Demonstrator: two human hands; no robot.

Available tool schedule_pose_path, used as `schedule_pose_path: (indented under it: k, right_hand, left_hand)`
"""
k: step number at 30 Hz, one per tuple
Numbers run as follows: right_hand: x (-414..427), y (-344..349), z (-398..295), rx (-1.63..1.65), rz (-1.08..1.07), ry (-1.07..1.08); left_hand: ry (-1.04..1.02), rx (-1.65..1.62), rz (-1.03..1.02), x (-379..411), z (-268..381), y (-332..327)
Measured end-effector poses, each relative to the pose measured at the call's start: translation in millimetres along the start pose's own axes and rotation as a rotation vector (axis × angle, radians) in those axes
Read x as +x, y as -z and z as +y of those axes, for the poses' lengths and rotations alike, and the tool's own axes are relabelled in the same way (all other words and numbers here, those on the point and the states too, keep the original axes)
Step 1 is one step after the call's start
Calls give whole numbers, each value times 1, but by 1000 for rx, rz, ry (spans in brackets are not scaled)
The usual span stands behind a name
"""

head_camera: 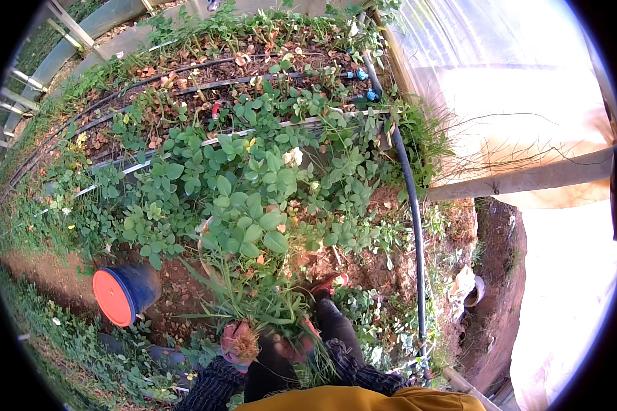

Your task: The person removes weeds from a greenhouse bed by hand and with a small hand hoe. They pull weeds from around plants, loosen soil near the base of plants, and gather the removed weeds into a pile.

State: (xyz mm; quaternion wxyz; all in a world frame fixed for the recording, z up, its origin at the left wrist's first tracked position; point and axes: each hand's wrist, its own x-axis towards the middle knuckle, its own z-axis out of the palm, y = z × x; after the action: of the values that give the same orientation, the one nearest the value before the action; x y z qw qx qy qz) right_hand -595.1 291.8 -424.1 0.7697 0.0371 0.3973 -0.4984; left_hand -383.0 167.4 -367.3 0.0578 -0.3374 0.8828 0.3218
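Note:
Both hands are low in the view, close to the person's legs. My left hand (240, 345), in what looks like a pink glove, is closed on a tuft of pulled grass whose pale roots show. My right hand (299, 345) is closed on a bunch of long green grass (257, 308); blades stick out on both sides of it. Leafy green bushes (252, 221), which look like roses, stand just beyond the hands, with a whitish bloom (292, 156) among them. A rim, partly hidden by leaves, shows behind the grass.
A dark blue bucket (146, 290) with an orange-red face lies left on the soil path. A black pipe (414, 221) with blue fittings runs down the right side. Drip lines (205, 64) cross the far bed. A wooden beam (524, 175) and plastic sheeting stand at right. A red shoe (330, 282) is ahead.

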Motion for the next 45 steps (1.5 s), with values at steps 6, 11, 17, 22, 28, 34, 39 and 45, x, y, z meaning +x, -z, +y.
schedule_pose_path:
  k: [6, 11, 17, 22, 28, 34, 39, 45]
  right_hand:
    - [34, -35, 14, -931, 12, -39]
    - [111, -46, -34, -1406, -100, 176]
    - [181, -32, -96, -1525, 323, 687]
    - [198, -16, -76, -1337, 361, 590]
    - [274, 34, -2, -1262, 132, 411]
    - [306, 35, 15, -1649, 233, 79]
    - [326, 28, 16, -1472, 172, -196]
    - [345, 35, 29, -1498, 202, -169]
  left_hand:
    - [-102, 239, -174, 1, 2, 9]
    - [24, 366, -168, 39, -7, 25]
    - [75, 369, -84, 142, -103, -6]
    - [281, 430, -431, 201, -192, -88]
    - [346, 414, -449, 184, -251, -118]
    - [264, 353, -429, 111, -163, -82]
    - [47, 206, -128, 84, -95, -41]
    - [566, -492, -83, 117, -129, -85]
